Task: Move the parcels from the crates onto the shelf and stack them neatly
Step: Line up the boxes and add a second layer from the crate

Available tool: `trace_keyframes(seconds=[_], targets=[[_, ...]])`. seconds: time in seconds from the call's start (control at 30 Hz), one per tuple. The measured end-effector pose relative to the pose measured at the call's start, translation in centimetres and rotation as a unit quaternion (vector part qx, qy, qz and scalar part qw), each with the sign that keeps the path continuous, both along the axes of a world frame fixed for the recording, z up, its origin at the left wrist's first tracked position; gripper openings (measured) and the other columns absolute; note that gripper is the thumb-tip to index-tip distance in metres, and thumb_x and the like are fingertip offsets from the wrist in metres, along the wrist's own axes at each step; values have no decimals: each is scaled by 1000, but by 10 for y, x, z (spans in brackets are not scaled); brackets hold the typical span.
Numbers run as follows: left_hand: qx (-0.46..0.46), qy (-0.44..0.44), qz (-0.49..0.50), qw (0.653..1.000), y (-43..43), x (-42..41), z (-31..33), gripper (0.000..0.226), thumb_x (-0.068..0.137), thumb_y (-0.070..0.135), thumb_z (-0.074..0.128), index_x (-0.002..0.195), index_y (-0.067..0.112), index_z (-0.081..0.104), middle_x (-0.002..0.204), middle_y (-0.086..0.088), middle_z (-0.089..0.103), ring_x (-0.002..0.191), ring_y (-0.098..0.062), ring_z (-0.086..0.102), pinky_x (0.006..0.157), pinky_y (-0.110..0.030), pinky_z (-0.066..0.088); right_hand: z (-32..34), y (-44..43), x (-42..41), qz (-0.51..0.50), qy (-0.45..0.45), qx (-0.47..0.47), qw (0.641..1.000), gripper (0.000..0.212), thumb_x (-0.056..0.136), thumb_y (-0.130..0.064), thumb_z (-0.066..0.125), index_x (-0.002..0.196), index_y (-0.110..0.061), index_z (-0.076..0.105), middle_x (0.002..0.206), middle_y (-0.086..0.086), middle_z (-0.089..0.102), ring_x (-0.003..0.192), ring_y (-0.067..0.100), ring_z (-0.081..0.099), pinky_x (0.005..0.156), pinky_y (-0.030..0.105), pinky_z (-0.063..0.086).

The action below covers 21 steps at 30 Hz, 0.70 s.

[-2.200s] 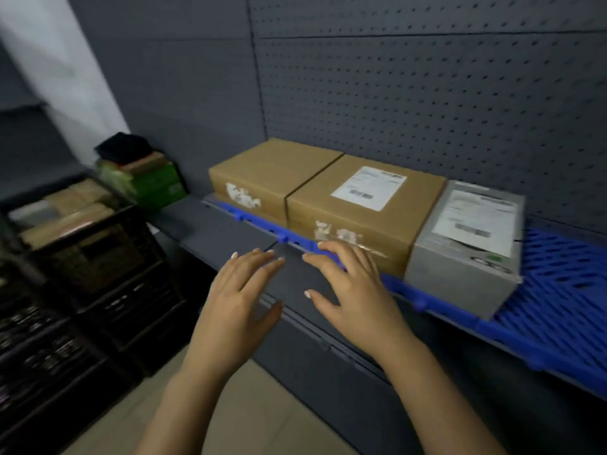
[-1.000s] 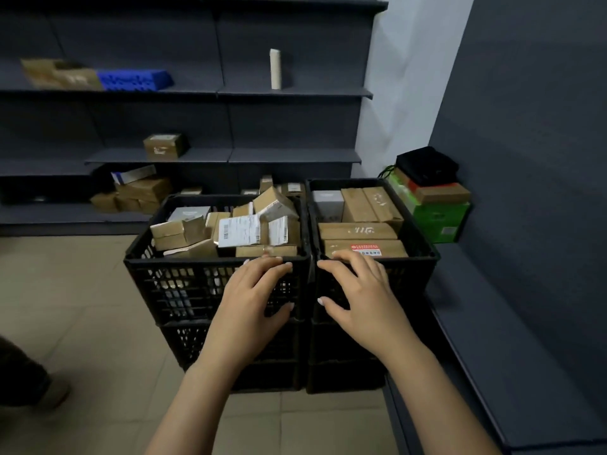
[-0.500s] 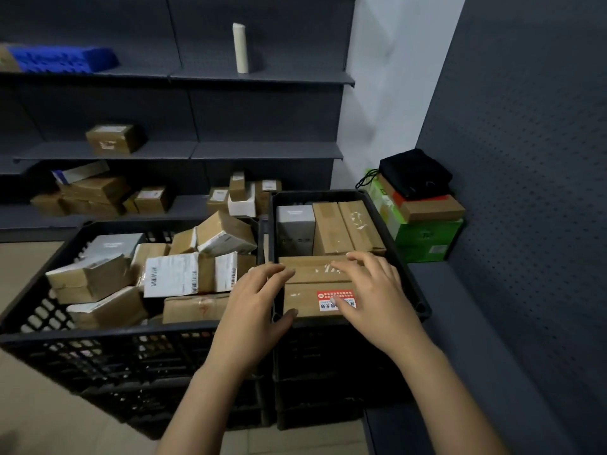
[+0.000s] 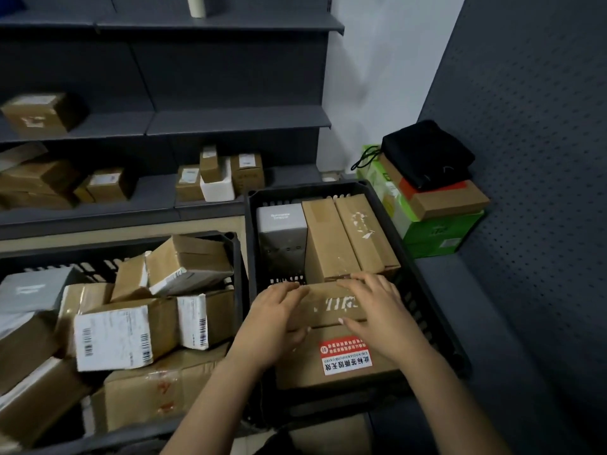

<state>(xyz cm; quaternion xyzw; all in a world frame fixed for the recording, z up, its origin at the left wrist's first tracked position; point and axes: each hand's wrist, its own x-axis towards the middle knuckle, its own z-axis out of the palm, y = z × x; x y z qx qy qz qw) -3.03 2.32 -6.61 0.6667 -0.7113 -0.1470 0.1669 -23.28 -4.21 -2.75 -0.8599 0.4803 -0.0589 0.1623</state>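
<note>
Two black crates stand side by side below me. The right crate (image 4: pixel 308 188) holds a grey parcel (image 4: pixel 282 231), two long brown parcels (image 4: pixel 341 238), a parcel with a red and white label (image 4: pixel 345 356) at the front, and a brown parcel with white marks (image 4: pixel 328 305) in the middle. My left hand (image 4: pixel 276 320) and my right hand (image 4: pixel 377 313) both grip that marked parcel, fingers over its far edge and thumbs on its near edge. The left crate (image 4: pixel 237 257) is heaped with several mixed parcels.
A low grey shelf ledge (image 4: pixel 492 323) runs along the pegboard wall on the right. At its far end sits a green box (image 4: pixel 440 231) with a flat brown box and a black bag (image 4: pixel 427 156) on top. Grey shelves behind the crates hold several parcels.
I turned from the shelf to the crates and came close. Both hands moved forward from the right crate's near edge onto the marked brown parcel and took hold of it.
</note>
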Motion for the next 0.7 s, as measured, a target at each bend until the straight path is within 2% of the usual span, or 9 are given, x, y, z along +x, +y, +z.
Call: trace_keyframes(seconds=[0.2,0.33,0.57,0.67,0.7], targets=[[118,-20,-12,993,-26,-3,-30,77,92,54,49,153,30,8,161,2,6,148,-18,1,118,-33,1,-37,-31,4,32,36,93,994,70,88,-50,59,148,-36,26,158,-8,15,145,16,10,119,41,11],[144,-43,-13,988,-35,-4,-43,81,92,59,44,153,30,-2,161,0,-9,147,-17,-13,111,-30,-12,-50,-49,-1,60,43,119,990,71,89,-53,57,150,-37,23,161,-8,7,147,15,2,120,41,5],[152,-54,-12,987,-44,-3,-46,83,90,66,38,151,32,-8,161,-1,-11,146,-16,-15,109,-28,-19,-55,-71,-2,99,52,152,982,80,82,-54,64,149,-37,24,159,-11,6,145,17,3,118,41,12],[157,-63,-14,986,-48,0,-50,94,72,79,17,151,34,-7,162,0,-6,147,-16,-12,109,-28,-18,-59,-80,-8,124,58,144,980,82,82,-53,66,149,-37,23,159,-11,8,145,15,5,117,40,12],[156,-60,-14,986,-49,1,-50,97,69,81,16,151,35,-4,162,0,-3,147,-17,-9,109,-28,-18,-60,-82,-10,131,57,137,980,82,81,-53,66,149,-37,23,159,-10,10,144,15,7,117,39,13]])
